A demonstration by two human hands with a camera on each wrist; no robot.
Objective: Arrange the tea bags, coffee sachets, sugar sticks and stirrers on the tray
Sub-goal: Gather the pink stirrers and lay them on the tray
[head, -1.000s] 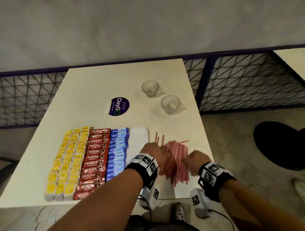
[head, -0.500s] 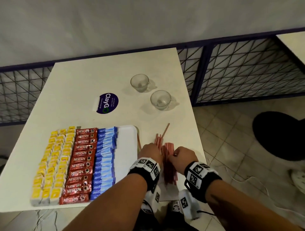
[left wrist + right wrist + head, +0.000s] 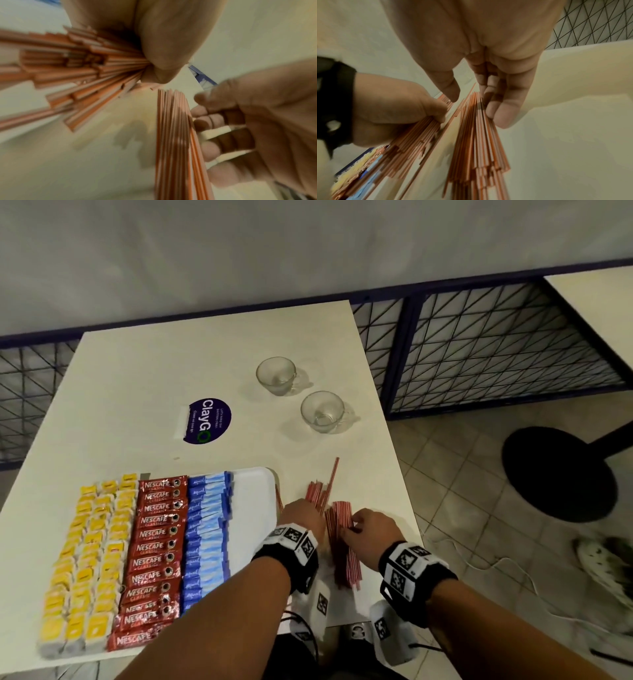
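Red stirrers (image 3: 344, 546): left hand (image 3: 301, 517) grips one bunch, right hand's (image 3: 371, 529) loose straight fingers (image 3: 498, 108) steady the rest (square the ends before lifting onto the tray (image 3: 255, 501)).

2 glass cups (image 3: 276, 374), round ClayGo sticker (image 3: 208, 420), white table (image 3: 144, 371), black stool (image 3: 561, 474)

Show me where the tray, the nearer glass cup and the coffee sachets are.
tray (image 3: 255, 491): head view, bare right strip.
nearer glass cup (image 3: 322, 410): head view, bowl.
coffee sachets (image 3: 156, 546): head view, middle of the red column.
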